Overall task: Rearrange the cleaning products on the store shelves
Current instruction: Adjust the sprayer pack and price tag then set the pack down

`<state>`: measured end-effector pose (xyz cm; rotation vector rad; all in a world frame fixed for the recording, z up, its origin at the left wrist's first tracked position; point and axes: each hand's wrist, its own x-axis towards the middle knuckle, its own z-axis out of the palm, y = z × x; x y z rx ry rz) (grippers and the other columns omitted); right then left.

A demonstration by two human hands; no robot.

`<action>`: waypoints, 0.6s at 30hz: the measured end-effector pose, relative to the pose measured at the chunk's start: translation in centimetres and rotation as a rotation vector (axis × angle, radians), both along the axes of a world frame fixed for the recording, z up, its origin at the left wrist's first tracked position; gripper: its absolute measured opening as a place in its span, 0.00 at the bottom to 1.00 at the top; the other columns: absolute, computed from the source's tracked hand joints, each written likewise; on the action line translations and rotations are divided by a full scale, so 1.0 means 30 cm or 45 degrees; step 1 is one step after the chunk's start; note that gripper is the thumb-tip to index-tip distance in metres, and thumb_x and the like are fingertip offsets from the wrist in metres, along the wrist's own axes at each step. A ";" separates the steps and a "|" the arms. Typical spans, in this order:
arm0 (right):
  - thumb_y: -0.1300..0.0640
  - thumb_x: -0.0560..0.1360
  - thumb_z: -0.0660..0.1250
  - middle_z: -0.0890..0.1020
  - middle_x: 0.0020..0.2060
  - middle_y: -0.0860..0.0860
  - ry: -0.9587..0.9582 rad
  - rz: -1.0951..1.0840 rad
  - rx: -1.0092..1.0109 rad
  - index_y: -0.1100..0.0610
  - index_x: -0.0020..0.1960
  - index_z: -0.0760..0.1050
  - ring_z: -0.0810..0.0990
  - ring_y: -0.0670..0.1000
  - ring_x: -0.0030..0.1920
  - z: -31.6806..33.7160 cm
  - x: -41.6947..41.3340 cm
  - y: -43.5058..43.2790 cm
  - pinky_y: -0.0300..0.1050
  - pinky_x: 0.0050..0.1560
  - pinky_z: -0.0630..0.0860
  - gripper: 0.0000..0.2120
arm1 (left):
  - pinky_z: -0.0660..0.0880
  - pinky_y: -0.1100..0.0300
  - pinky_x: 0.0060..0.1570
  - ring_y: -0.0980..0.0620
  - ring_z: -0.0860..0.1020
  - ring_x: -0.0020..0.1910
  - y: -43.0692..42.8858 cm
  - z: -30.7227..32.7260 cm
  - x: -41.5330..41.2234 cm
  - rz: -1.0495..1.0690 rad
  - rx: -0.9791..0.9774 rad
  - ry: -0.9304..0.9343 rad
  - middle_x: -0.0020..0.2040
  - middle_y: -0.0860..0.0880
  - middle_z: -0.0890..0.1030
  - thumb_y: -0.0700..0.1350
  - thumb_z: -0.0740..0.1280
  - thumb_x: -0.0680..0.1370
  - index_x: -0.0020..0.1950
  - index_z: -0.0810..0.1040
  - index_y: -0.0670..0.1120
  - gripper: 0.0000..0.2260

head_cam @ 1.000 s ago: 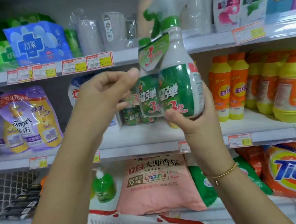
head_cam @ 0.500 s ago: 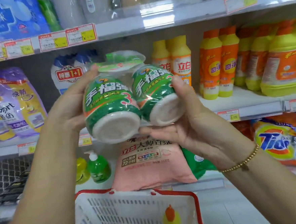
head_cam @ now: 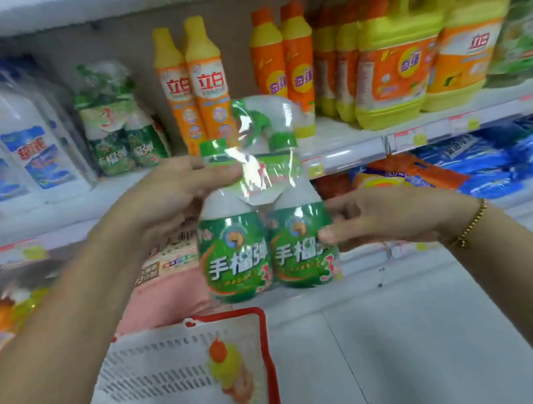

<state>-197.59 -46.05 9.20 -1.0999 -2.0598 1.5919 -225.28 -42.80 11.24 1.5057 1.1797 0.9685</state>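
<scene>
A twin-pack of green-labelled white plastic spray bottles wrapped in clear film (head_cam: 268, 239) is held upright in mid-air, in front of the shelves and above a white plastic basket with a red rim (head_cam: 229, 313). The pack's upper part, at the left bottle's neck, is gripped by the left hand (head_cam: 170, 199), whose fingers are curled round it with the thumb laid across the front. The right bottle's side is grasped by the right hand (head_cam: 386, 215), with the thumb pressed on the green label and the other fingers wrapped behind. A matching film-wrapped green twin-pack (head_cam: 118, 130) is seen standing on the white middle shelf (head_cam: 350, 155), just beside two tall orange bottles with yellow caps (head_cam: 194, 84). Farther right on that shelf, large yellow-and-orange handled jugs (head_cam: 391, 67) are lined up, and white bottles with blue labels (head_cam: 18, 146) are ranged at the left. A small yellow bottle with an orange cap (head_cam: 223, 362) is seen inside the basket.
</scene>
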 end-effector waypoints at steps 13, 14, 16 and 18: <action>0.59 0.64 0.79 0.79 0.35 0.44 -0.409 -0.483 0.476 0.50 0.41 0.79 0.75 0.45 0.37 -0.425 0.293 0.137 0.34 0.36 0.69 0.12 | 0.77 0.54 0.56 0.54 0.82 0.49 0.017 -0.662 0.441 -0.136 -0.104 0.295 0.47 0.55 0.85 0.39 0.81 0.62 0.47 0.80 0.54 0.20; 0.57 0.64 0.79 0.79 0.37 0.45 -0.511 -0.444 0.513 0.49 0.40 0.78 0.75 0.46 0.39 -0.460 0.293 0.143 0.36 0.37 0.68 0.11 | 0.77 0.54 0.55 0.53 0.82 0.49 0.015 -0.705 0.452 -0.144 -0.122 0.310 0.47 0.55 0.85 0.40 0.81 0.60 0.47 0.80 0.54 0.20; 0.56 0.65 0.78 0.81 0.43 0.50 -0.591 -0.431 0.492 0.54 0.45 0.79 0.75 0.50 0.45 -0.539 0.285 0.142 0.41 0.42 0.69 0.12 | 0.77 0.60 0.52 0.52 0.80 0.48 0.019 -0.770 0.474 -0.157 -0.152 0.359 0.48 0.51 0.83 0.39 0.81 0.62 0.49 0.80 0.50 0.20; 0.55 0.67 0.77 0.80 0.50 0.53 -0.682 -0.431 0.464 0.57 0.52 0.79 0.75 0.53 0.50 -0.618 0.277 0.135 0.44 0.48 0.70 0.16 | 0.74 0.72 0.43 0.53 0.79 0.44 0.028 -0.801 0.491 -0.110 -0.199 0.366 0.47 0.48 0.81 0.35 0.78 0.66 0.51 0.80 0.44 0.17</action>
